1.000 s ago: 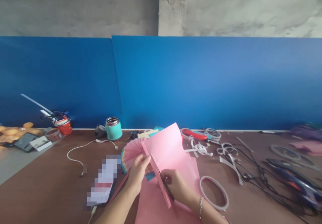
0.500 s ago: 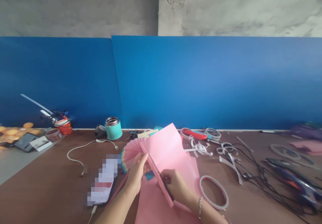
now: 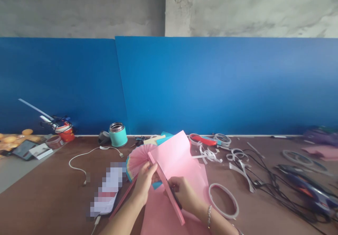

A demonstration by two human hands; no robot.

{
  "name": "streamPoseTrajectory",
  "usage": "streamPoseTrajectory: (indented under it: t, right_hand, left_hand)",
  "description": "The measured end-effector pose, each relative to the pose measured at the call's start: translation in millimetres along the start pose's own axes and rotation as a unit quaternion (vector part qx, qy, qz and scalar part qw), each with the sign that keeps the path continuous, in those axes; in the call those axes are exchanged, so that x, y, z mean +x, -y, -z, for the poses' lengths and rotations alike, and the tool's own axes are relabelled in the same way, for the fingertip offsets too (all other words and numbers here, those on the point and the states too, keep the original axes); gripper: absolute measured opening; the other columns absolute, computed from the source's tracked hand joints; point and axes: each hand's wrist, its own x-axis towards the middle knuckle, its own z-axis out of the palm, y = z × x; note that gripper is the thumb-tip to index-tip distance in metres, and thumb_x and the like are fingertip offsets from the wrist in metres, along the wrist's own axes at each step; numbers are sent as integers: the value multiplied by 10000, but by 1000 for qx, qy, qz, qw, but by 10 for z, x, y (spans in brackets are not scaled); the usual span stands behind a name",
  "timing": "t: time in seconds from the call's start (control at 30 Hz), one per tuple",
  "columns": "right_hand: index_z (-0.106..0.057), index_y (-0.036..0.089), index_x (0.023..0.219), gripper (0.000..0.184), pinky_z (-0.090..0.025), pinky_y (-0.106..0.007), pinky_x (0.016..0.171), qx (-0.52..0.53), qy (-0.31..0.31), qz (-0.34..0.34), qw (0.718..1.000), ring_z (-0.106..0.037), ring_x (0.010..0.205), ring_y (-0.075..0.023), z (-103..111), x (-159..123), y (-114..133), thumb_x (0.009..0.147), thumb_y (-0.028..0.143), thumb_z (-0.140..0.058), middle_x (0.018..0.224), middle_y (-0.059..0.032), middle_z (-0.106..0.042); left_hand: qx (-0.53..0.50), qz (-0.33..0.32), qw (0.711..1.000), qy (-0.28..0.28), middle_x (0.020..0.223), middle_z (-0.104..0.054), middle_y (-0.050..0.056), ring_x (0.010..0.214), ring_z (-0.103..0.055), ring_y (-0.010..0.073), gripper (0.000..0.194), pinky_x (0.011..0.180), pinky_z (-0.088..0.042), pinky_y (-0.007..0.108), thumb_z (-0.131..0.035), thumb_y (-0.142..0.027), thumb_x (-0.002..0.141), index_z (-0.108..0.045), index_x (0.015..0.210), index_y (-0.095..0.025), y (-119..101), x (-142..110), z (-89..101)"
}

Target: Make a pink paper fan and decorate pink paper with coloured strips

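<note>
My left hand [image 3: 145,177] is closed on a sheet of pink paper [image 3: 173,150], thumb on top, near the upper end of its narrow folded edge [image 3: 169,189]. The rest of the sheet stands up and curls away behind that fold. On the fold's right side, my right hand [image 3: 183,192] has its fingers curled around a slim dark object [image 3: 176,197]; my fingers and the paper hide most of it, so its kind is unclear. More pink paper [image 3: 158,210] lies flat underneath. Just beyond my left hand sits a pleated paper fan [image 3: 138,159], pink with a yellow and blue rim.
Left of my arm lies a blurred-out phone [image 3: 107,192] with a white cable [image 3: 76,161] beyond it. A turquoise thermos jar [image 3: 118,135] stands at the back. To the right are a tape roll [image 3: 224,200], white strip scraps [image 3: 208,154], black cables [image 3: 274,185] and a dark blue tool [image 3: 308,189].
The view has shifted very slightly. The folded pink edge has tipped a little, its lower end now slightly further down and right. Both hands keep nearly the same hold.
</note>
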Motion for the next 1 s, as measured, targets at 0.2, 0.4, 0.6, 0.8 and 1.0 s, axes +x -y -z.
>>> streamPoseTrajectory:
  t: [0.2, 0.4, 0.6, 0.8, 1.0]
  right_hand:
    - [-567, 152, 595, 115, -315, -195, 421, 15, 13, -21, 1000, -444, 466, -88, -12, -12, -20, 652, 223, -638, 512, 36, -514]
    - [-554, 169, 652, 110, -334, -190, 394, 61, 40, -41, 997, -480, 418, -97, -19, -27, -22, 667, 245, -632, 451, 63, -481]
    - [-551, 168, 661, 165, -317, -184, 366, 72, 49, -46, 995, -467, 385, -91, -9, -21, -20, 670, 296, -655, 433, 69, -475]
    - [-545, 162, 605, 137, -292, -185, 373, 56, 26, -19, 998, -426, 401, -78, -6, -22, 16, 668, 257, -621, 440, 68, -450]
    - [-580, 158, 629, 37, -267, -182, 358, 64, 31, -39, 997, -391, 376, -67, 3, -27, 38, 643, 177, -552, 434, 73, -451]
  left_hand:
    - [-23, -17, 999, -43, 769, -689, 27, 688, -664, 194, 367, 623, -515, 284, -662, -457, 710, -589, 923, -167, 26, 39, 43]
    - [-10, -10, 1000, -18, 736, -678, 17, 672, -654, 185, 327, 609, -501, 265, -682, -442, 692, -598, 847, -166, 21, 23, 28]
    - [-2, 4, 1000, -10, 758, -694, 25, 705, -662, 204, 372, 630, -495, 275, -705, -470, 644, -619, 852, -173, 6, 7, 9]
    - [-4, 0, 1000, 0, 828, -705, 56, 732, -668, 209, 379, 645, -499, 279, -676, -450, 692, -612, 927, -159, 18, 7, 17]
    - [-1, -12, 1000, -21, 850, -699, 49, 743, -667, 209, 363, 665, -515, 296, -645, -463, 715, -599, 927, -172, 27, 21, 33]
